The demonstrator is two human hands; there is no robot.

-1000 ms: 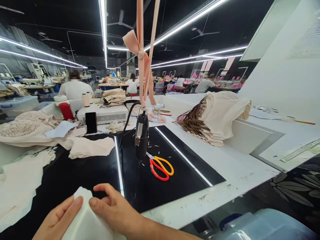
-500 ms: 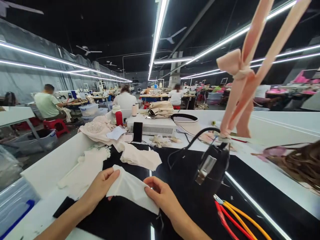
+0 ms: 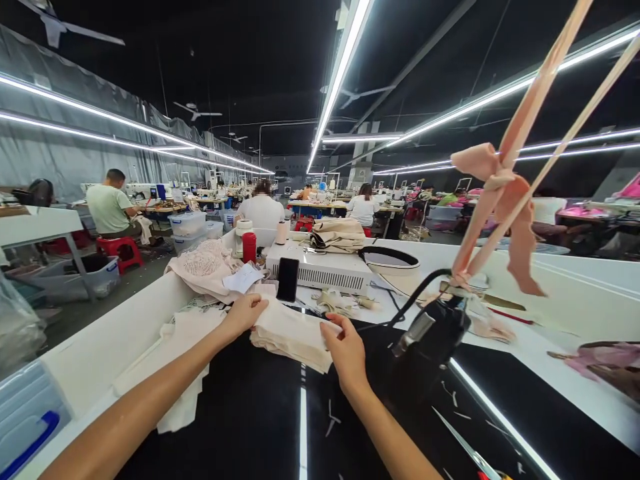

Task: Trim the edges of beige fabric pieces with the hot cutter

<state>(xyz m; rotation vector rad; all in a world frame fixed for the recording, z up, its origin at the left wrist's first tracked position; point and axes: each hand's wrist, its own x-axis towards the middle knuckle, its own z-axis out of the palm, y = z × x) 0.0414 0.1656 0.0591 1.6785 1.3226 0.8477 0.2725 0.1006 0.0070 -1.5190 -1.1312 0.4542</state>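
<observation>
My left hand [image 3: 243, 315] pinches the left end of a white fabric piece [image 3: 296, 321]. At the piece's right end is my right hand [image 3: 347, 353], its thumb and fingers closed on the edge. The fabric lies flat over a stack of cream fabric pieces [image 3: 287, 348] on the black tabletop [image 3: 245, 413]. More cream fabric [image 3: 187, 387] spreads to the left, beneath my left forearm. A phone [image 3: 288, 280] leans upright just behind the stack.
Right of my hands, a black device [image 3: 447, 327] with a metal part hangs from knotted pink ribbons [image 3: 493, 193]. Scissors [image 3: 465, 440] lie at lower right. Behind stand a white vented box [image 3: 325, 267], thread spools [image 3: 281, 232] and a red container [image 3: 249, 247]. Several people sit farther off.
Both hands have moved forward with the white fabric piece, from above the near black surface onto the cream stack. The view has shifted, with the scissors now lower in the picture.
</observation>
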